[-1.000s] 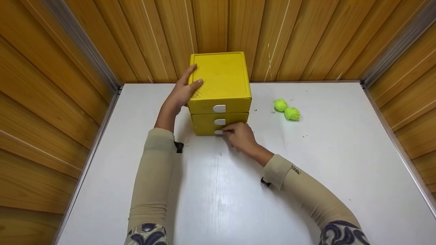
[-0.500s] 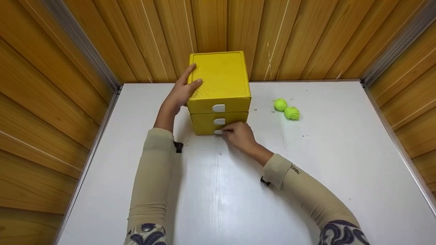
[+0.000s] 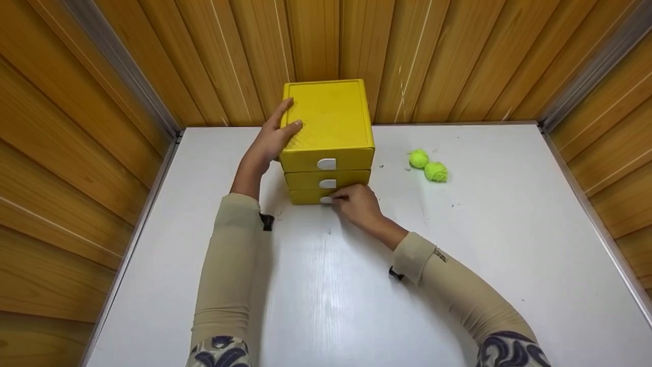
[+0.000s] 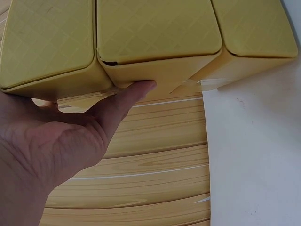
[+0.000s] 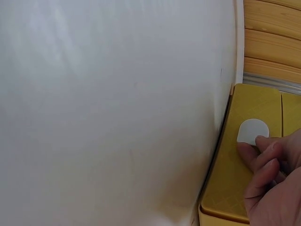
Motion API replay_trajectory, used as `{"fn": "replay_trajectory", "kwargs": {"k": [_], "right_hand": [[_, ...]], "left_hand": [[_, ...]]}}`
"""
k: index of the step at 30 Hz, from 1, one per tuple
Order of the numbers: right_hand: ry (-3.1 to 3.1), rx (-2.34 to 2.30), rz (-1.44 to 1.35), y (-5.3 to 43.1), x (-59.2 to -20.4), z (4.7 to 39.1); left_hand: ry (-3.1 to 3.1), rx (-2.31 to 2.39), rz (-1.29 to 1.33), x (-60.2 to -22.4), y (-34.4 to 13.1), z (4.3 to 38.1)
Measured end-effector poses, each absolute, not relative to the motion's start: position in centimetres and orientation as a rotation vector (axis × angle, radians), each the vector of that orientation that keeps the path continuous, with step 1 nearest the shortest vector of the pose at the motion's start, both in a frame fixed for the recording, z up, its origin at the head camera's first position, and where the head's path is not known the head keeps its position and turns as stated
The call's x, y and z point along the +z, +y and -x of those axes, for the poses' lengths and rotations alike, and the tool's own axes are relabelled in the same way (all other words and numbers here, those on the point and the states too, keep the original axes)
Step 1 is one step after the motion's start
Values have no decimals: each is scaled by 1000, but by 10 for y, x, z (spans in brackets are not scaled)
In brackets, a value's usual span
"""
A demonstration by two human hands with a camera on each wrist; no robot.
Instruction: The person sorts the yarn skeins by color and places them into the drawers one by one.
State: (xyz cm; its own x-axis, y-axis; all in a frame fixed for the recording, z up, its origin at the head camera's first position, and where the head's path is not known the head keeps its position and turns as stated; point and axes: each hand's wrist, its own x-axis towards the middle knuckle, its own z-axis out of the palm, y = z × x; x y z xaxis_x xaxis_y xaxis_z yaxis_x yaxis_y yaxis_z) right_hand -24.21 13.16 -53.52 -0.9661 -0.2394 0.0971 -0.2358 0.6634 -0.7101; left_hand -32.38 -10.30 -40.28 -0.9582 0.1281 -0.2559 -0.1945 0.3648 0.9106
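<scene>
Pinching the white tab [image 5: 254, 129] of the bottom drawer [image 3: 304, 198], at six o'clock, with the right hand [image 3: 359, 204]; seeing a dark seam [image 3: 308, 190] above, unmarked half a second ago, so perhaps loosening. Bracing the yellow drawer box [image 3: 328, 114], at twelve o'clock on the counter [image 3: 326, 290], from nine with the left hand [image 3: 269, 140] spread, holding nothing.
</scene>
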Motion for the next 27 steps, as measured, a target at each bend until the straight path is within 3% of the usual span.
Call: {"fn": "replay_trajectory", "kwargs": {"k": [27], "right_hand": [[2851, -1168, 430, 132, -535, 224]], "left_hand": [[2333, 1696, 54, -404, -105, 322]]}}
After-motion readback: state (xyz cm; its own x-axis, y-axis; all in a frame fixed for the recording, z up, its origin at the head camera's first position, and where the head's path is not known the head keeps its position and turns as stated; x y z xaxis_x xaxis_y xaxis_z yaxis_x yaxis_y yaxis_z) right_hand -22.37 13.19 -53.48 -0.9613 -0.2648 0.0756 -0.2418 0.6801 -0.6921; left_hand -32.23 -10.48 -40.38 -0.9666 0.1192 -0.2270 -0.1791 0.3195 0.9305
